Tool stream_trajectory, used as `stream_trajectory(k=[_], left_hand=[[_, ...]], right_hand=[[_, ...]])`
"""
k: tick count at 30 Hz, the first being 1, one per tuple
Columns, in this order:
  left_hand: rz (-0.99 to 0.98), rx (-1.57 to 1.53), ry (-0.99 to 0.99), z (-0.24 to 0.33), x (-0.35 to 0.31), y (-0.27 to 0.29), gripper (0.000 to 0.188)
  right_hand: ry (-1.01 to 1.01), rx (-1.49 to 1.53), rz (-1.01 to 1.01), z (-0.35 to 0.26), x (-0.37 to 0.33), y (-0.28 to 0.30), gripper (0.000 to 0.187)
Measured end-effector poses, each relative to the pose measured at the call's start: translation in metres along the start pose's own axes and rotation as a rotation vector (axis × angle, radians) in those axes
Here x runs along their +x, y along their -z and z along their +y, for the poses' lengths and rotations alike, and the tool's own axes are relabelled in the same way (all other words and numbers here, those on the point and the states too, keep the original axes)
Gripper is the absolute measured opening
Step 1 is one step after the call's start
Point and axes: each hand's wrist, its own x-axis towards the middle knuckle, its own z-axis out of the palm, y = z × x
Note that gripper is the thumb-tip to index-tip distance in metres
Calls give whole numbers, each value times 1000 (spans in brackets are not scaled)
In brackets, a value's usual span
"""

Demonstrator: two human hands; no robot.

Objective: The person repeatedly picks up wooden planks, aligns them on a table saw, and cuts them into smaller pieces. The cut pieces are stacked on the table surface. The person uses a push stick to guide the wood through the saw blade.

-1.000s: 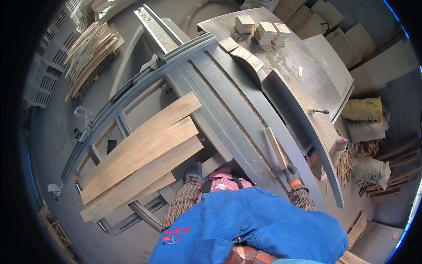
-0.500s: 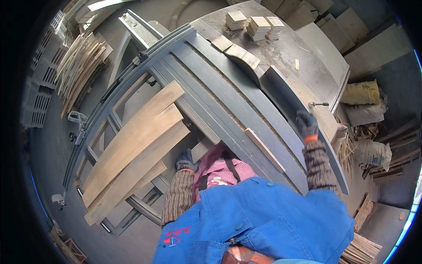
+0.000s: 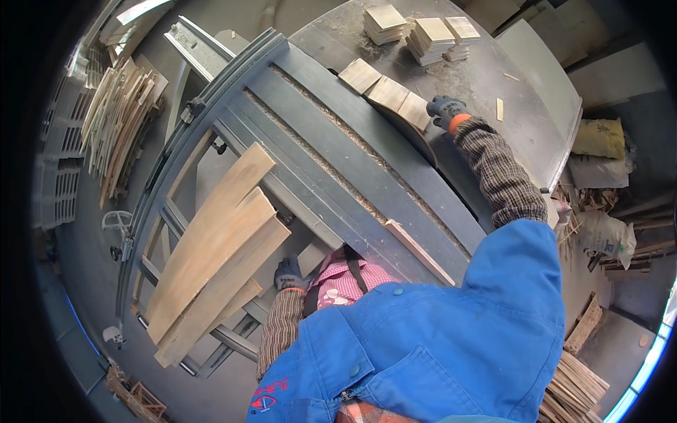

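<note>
My right hand, in a dark glove with an orange cuff, reaches over the saw table. Its fingers are apart at the right end of a row of small flat wooden blocks; whether they touch the last one I cannot tell. The row lies beside the curved dark guard or edge. My left hand, gloved too, hangs low by the sliding frame near the ends of several long wooden boards. Its fingers look loosely extended, with nothing visible in them.
Stacks of small wooden blocks stand on the far tabletop. A narrow wood strip lies on the near part of the saw table. Slats are piled at the left. Sacks and scrap wood stand at the right.
My right hand has moved far forward and left, from the fence to the end of the block row. The fence has slid out of sight or is covered by my arm. My left hand barely moved.
</note>
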Motion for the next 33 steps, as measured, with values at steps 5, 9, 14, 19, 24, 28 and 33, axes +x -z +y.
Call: stream_trajectory(k=[5,9,14,19,24,28,33], left_hand=[[0,-8,-29,-1,3,-3,85],[43,28,-39,-7,4,4,84],[30,69,-65,-6,5,8,87],[-54,10,8,-3,-1,9,94],[-105,-29,13,-10,3,12,97],[-89,10,-12,-10,3,7,97],[-93,4,10,-14,5,7,97]], right_hand=[[8,-20,-68,2,17,-15,37],[-12,96,69,10,29,-20,35],[-185,210,192,7,67,-14,29],[-92,267,365,-8,83,1,43],[-108,156,213,-22,71,8,74],[-139,257,298,-18,65,23,83],[-68,328,320,-50,98,45,89]])
